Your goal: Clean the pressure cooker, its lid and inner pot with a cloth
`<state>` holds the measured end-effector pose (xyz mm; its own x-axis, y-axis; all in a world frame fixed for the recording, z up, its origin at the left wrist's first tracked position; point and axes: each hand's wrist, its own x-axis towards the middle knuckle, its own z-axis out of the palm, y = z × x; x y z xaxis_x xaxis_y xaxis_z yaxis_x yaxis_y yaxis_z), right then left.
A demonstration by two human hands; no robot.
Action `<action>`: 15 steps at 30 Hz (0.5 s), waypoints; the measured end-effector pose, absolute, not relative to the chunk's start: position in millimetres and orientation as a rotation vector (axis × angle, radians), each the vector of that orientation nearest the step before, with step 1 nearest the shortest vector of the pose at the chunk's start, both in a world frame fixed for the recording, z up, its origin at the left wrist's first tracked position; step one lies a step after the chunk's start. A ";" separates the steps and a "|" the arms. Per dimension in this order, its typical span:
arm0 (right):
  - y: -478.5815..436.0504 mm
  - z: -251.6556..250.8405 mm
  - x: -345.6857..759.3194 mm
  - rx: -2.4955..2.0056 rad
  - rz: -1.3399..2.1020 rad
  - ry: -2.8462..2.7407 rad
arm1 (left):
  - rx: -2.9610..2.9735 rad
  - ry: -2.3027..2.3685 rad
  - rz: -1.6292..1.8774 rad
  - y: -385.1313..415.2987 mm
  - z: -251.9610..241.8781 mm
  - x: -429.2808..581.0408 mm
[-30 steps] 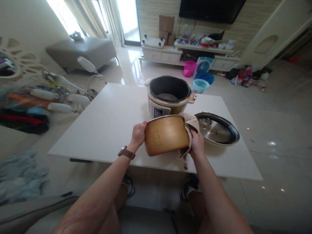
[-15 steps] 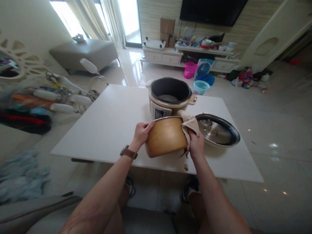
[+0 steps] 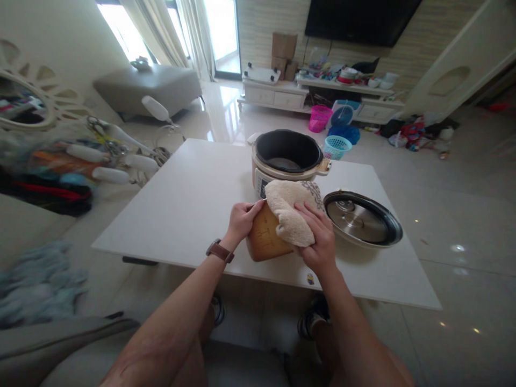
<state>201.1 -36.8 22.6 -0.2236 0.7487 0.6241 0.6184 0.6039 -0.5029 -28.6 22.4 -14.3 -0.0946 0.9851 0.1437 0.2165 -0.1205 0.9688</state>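
Observation:
A golden-brown inner pot [image 3: 264,236] is held tilted above the near part of the white table [image 3: 173,209]. My left hand [image 3: 242,220] grips its rim on the left side, thumb on top. My right hand [image 3: 318,234] presses a beige cloth [image 3: 288,207] against the pot's outer wall; the cloth hides much of the pot's right side and rim. Just behind stands the pressure cooker body [image 3: 288,153], uncovered, with its dark inside showing and its front panel partly covered. To the right lies the cooker lid [image 3: 365,220], its metal inner side facing up.
A small sticker [image 3: 310,279] is near the table's front edge. Beyond the table are a light blue basket [image 3: 337,146], a pink basket [image 3: 320,118] and a cluttered TV cabinet [image 3: 274,97]. A lamp with white shades [image 3: 157,108] stands at the left.
The cloth has moved from the pot's right edge leftward over its outer wall, with my right hand spread on it. My left hand keeps its hold on the rim. The view has shifted slightly.

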 end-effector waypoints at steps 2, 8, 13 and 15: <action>-32.9 16.7 203.0 -1.134 0.242 -1.813 | 1.397 1.383 1.301 21.6 -15.5 -28.2; -21.2 -0.4 207.6 -1.283 0.492 -1.368 | 1.346 1.356 1.342 21.2 -26.9 -35.2; -11.3 -11.1 208.8 -1.345 0.698 -1.000 | 1.292 1.362 1.389 22.5 -38.1 -41.8; -6.4 -19.4 211.3 -1.376 0.750 -0.867 | 1.277 1.366 1.404 22.4 -40.1 -41.8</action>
